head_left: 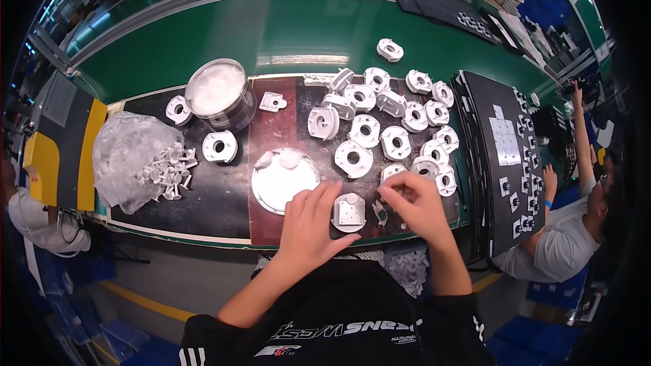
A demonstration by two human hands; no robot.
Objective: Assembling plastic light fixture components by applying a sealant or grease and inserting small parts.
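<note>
Caught the left grip (308, 220) spread open, fingertips laid against the left edge of the white housing (349, 212), not clamped round it. Found that housing lying flat on the dark mat (224, 196) near the front edge of the tabletop (285, 34), between the two hands, just right of the round metal dish (271, 193) with its white paste. Spotted the right grip (413, 200) just beside it, fingertips bunched together over a small dark piece (380, 211). Could not make out anything pinched between them.

Judged the housing light and stiff: moulded plastic, smooth enough to skate on the mat under a careless push. Would call it tough in the body but less so at its thin lugs. Reckoned the best hold was across the two straight side edges, thumb on one, fingers on the other, well off the small holes in the upturned face.

Read the flat plate side as facing up, the rounded end pointing away from the person and the squarer end toward the body, with the long axis running near to far, tilted only slightly.

Noted, farther back, a crowd of white ring housings (380, 122), a tin of white paste (218, 91), a clear bag of small white pieces (135, 159), and off right a black tray (505, 156) beside a co-worker (563, 244).
</note>
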